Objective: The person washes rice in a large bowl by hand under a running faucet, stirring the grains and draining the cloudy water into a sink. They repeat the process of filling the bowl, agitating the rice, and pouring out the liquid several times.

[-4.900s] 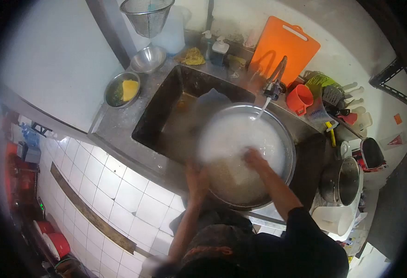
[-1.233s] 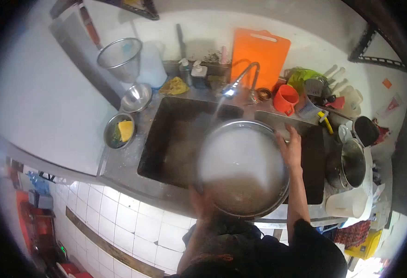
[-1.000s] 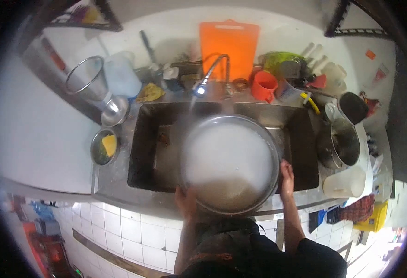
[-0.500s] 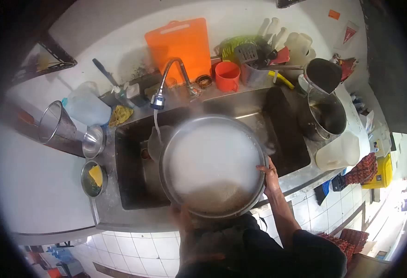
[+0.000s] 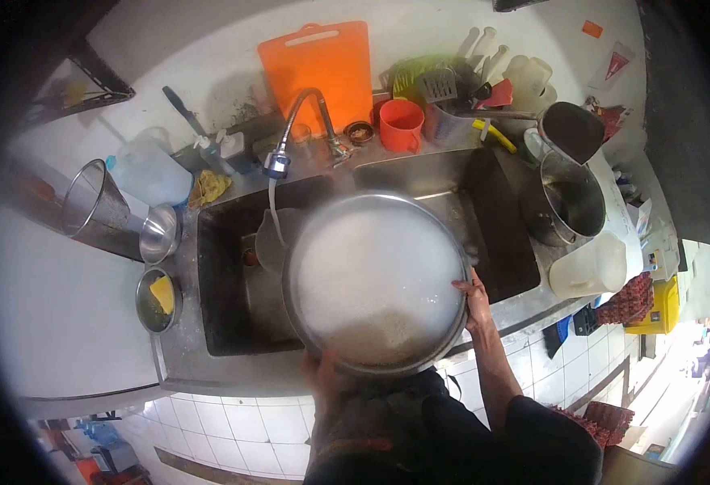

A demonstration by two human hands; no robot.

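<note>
A large round metal basin (image 5: 292, 323) is held over the sink's near edge, filled with cloudy white liquid (image 5: 379, 275) and a tan patch toward my body. My right hand (image 5: 474, 301) grips its right side, thumb over the rim. At its near left side, my left hand (image 5: 322, 370) is blurred against the basin, with its fingers mostly hidden. Water runs from the flexible faucet (image 5: 276, 164) into a pale plastic container (image 5: 272, 242) in the left sink bowl, partly covered by the basin.
The metal double sink (image 5: 225, 315) lies beneath. On the left are a metal bowl with a yellow sponge (image 5: 162, 295) and a strainer (image 5: 88, 198). An orange cutting board (image 5: 318, 73) and red mug (image 5: 401, 125) stand behind. A metal pot (image 5: 569, 202) and plastic pitcher (image 5: 589, 267) sit right.
The basin has shifted slightly right, and both hands stay at its sides. The camera view has moved a little. Water still runs from the faucet.
</note>
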